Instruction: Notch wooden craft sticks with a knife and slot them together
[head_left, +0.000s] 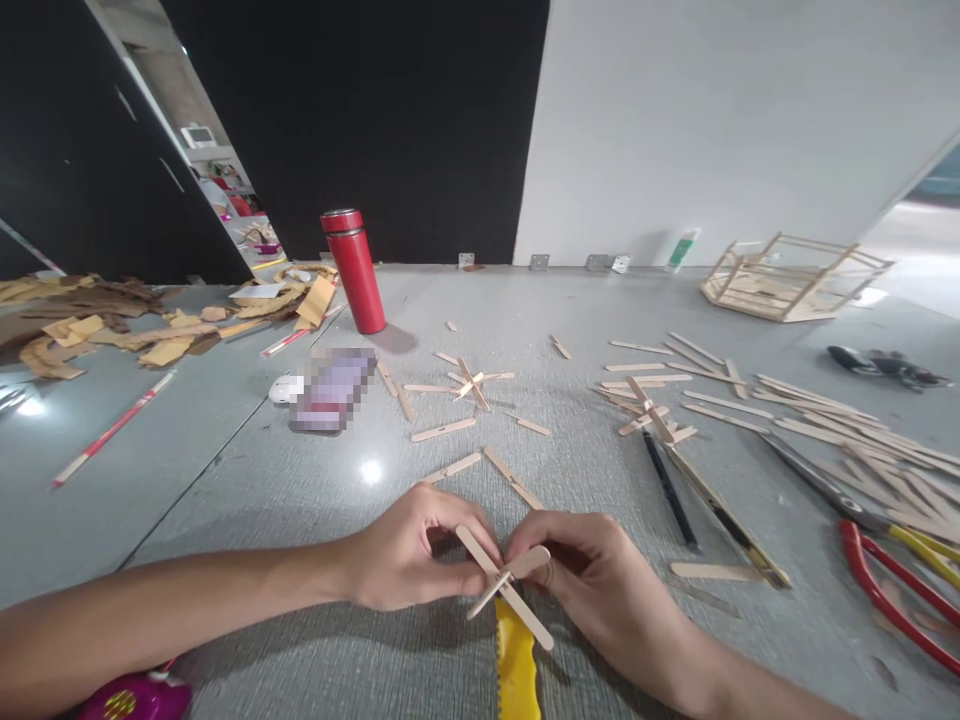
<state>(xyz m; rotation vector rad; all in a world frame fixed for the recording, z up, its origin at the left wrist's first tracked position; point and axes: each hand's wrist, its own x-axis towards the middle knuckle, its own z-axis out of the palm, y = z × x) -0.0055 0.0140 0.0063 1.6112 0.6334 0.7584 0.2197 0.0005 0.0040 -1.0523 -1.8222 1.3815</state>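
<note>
My left hand (411,555) and my right hand (604,570) meet at the front middle, fingers closed around wooden craft sticks (529,615) joined in a cross. The left thumb and fingers pinch one side, and the right fingertips pinch the other; parts of the sticks are hidden behind the fingers. Under the cross lies a yellow tool (516,665) with a toothed edge. Just beyond my hands, two loose sticks (510,475) rest on the grey table. Farther back is a star-shaped group of crossed sticks (471,383).
A red flask (354,275) stands behind a blurred phone (334,390). To the right are another stick assembly (651,408), a black pen (670,490), a box cutter (727,515), red-handled snips (889,590) and many sticks (847,415). A purple tape measure (139,695) sits front left.
</note>
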